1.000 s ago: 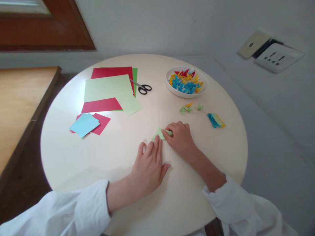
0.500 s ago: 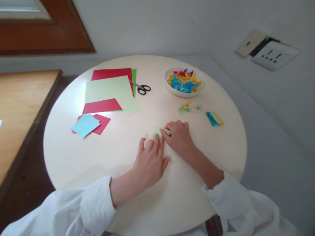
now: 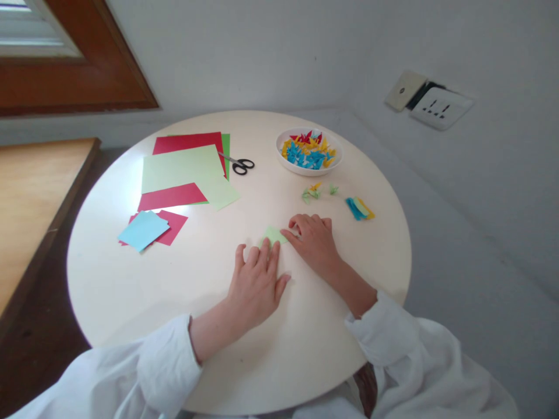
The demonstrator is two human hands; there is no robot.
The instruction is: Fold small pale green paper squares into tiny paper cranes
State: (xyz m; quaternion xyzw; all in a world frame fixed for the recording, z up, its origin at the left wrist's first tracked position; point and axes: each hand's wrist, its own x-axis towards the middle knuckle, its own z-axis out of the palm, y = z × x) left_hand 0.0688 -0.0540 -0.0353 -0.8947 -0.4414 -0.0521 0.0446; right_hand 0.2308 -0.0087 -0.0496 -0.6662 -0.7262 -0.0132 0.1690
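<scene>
A small folded piece of light green paper (image 3: 275, 234) lies flat on the white round table (image 3: 174, 285) in front of me. My left hand (image 3: 257, 279) is open, its fingertips pressing the paper's near edge and its thumb spread to the side. At the paper's right corner rests the thumb of my right hand (image 3: 315, 241). The other fingers of that hand are curled above the table, apart from the thumb, with nothing visible between them. The underside of the paper is hidden.
Scissors (image 3: 240, 166) lie beside large green and red sheets (image 3: 179, 166). Blue and red squares (image 3: 144, 230) are at left. A white bowl (image 3: 309, 171) holds several paper cranes; small folded pieces (image 3: 312, 192) and coloured strips (image 3: 360, 208) lie nearer.
The raised flap of green paper under my right thumb now lies flat. My right fingers have come off it, while my left hand stays on the paper. The camera view has shifted slightly.
</scene>
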